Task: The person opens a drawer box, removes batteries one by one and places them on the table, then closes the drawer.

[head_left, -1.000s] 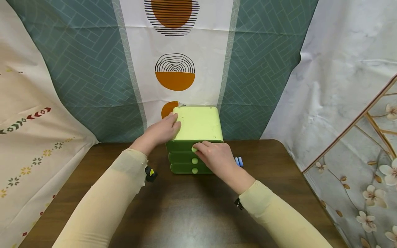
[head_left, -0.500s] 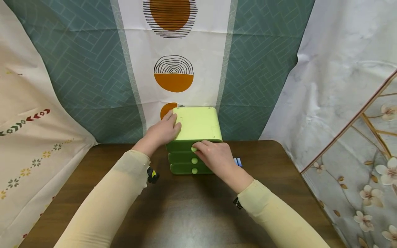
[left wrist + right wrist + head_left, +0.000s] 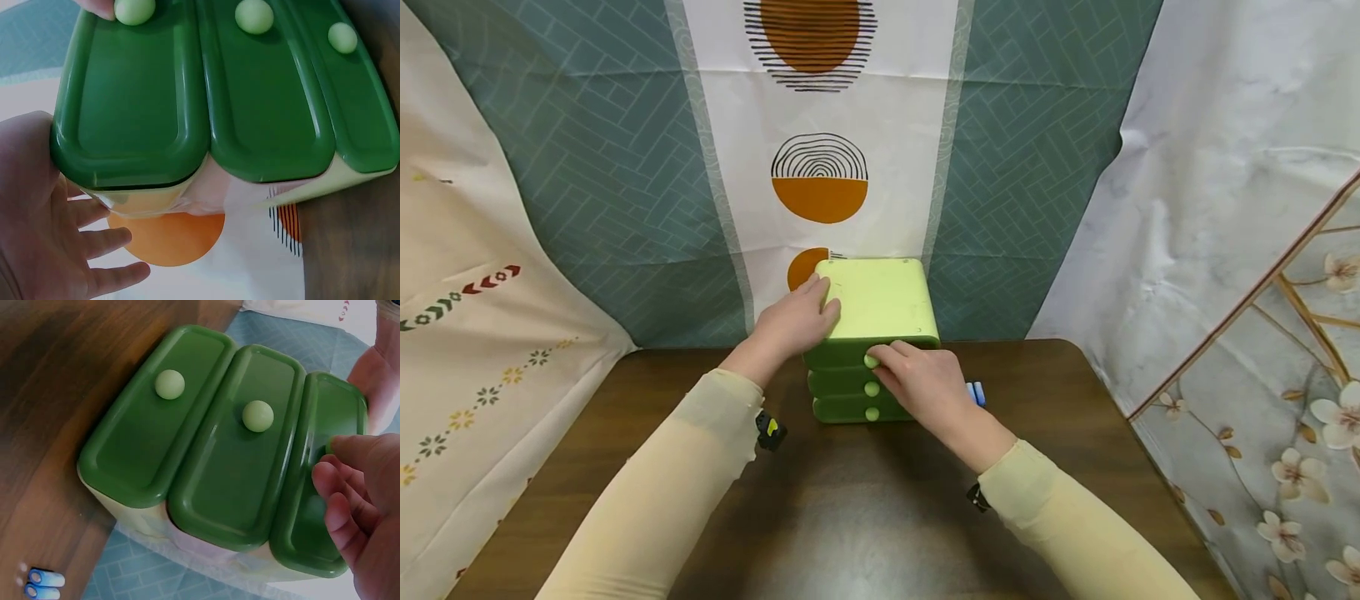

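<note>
A small drawer cabinet (image 3: 880,296) with a pale green top and three dark green drawer fronts stands near the back of the table, its drawers pushed in. On its upper left edge rests my left hand (image 3: 793,321); in the left wrist view the straight fingers (image 3: 109,244) reach along the cabinet's side. My right hand (image 3: 928,383) pinches the round light green drawer knob (image 3: 871,362) of the top drawer, largely covered by thumb and fingers in the right wrist view. Below it, the middle knob (image 3: 871,388) and the bottom knob (image 3: 872,414) are untouched.
Two small blue cylinders (image 3: 45,585) lie side by side on the brown wooden table (image 3: 850,517), just right of the cabinet. A patterned cloth (image 3: 1030,167) hangs behind the table, with more cloth at the left and right sides.
The view has shifted slightly. Both hands keep their places on the cabinet, the left fingers moving only a little, and the drawers look the same.
</note>
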`<state>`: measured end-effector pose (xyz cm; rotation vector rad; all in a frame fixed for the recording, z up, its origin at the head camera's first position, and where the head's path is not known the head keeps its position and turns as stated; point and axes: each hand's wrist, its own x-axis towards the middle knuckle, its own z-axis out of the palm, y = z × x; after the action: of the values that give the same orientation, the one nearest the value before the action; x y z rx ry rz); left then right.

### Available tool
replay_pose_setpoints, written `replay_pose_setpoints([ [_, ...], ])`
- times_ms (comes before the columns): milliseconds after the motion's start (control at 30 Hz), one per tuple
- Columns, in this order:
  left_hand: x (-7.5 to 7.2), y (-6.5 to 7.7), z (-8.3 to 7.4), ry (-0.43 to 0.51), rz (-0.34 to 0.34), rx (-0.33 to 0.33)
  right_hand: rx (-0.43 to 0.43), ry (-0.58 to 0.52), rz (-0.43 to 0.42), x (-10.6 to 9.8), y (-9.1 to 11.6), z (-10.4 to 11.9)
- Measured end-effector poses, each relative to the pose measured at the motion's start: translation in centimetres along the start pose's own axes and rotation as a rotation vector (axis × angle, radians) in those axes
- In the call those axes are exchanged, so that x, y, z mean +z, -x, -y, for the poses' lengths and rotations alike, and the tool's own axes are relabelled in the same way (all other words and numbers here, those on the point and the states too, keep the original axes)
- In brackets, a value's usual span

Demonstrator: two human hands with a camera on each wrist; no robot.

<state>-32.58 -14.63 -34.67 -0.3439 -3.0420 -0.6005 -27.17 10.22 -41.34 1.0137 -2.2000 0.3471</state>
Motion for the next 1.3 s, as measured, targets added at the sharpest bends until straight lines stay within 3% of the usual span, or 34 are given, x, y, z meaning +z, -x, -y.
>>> replay_pose_setpoints([
  [267, -0.1, -0.2, -0.1, -0.076, -0.015, 0.007, -0.015, 0.010, -0.061, 0.0, 2.1, 0.3],
  [567, 0.2, -0.2, 0.1, -0.069, -0.018, -0.003, 0.011, 0.006, 0.006, 1.3, 3.7, 0.4],
  [900, 0.6, -0.1, 0.2, -0.031, -0.033, -0.012, 0.054, 0.014, 0.057, 2.7, 4.1, 0.3],
  [1300, 0.8, -0.1, 0.3, -0.030, -0.041, -0.022, 0.044, 0.042, 0.027, 4.2, 3.5, 0.6],
])
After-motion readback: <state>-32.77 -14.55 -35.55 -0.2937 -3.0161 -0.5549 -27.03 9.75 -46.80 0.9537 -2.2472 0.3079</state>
